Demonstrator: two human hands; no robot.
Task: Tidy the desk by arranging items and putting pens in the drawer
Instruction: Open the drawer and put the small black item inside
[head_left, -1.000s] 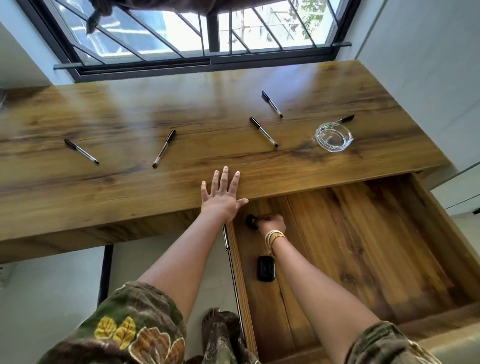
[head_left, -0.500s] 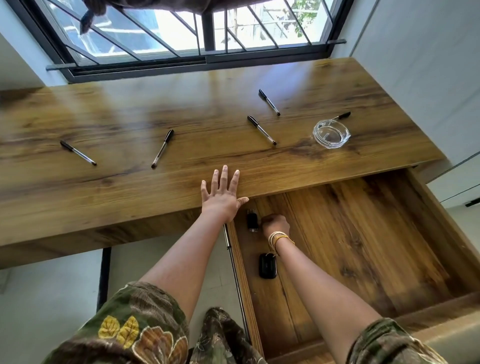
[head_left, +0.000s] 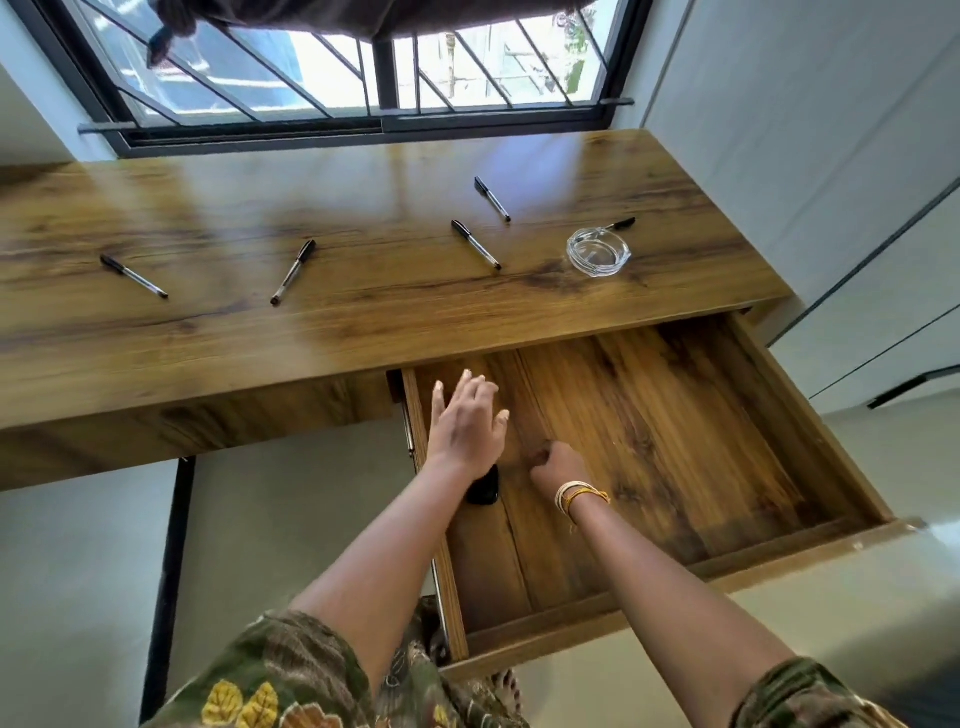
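Several black-capped pens lie scattered on the wooden desk (head_left: 363, 332): one far left (head_left: 134, 276), one left of centre (head_left: 293, 271), two right of centre (head_left: 476, 244) (head_left: 492, 199), and one (head_left: 621, 224) behind the glass ashtray (head_left: 597, 252). Below the desk's right half, the drawer (head_left: 675, 426) is pulled out. My left hand (head_left: 467, 423) hovers over the drawer's left end with fingers spread, holding nothing. My right hand (head_left: 558, 465) is curled into a fist inside the drawer, with nothing visible in it. A small black object (head_left: 484, 491) on the drawer floor is partly hidden under my left wrist.
A barred window (head_left: 363, 78) runs behind the desk. White cabinet fronts (head_left: 831, 208) stand to the right, close to the drawer's side. A black desk leg (head_left: 174, 519) drops to the grey floor on the left.
My left hand has lifted off the desk's front edge and moved down over the drawer. My right hand has drawn back slightly toward me. The second small black object is no longer in sight.
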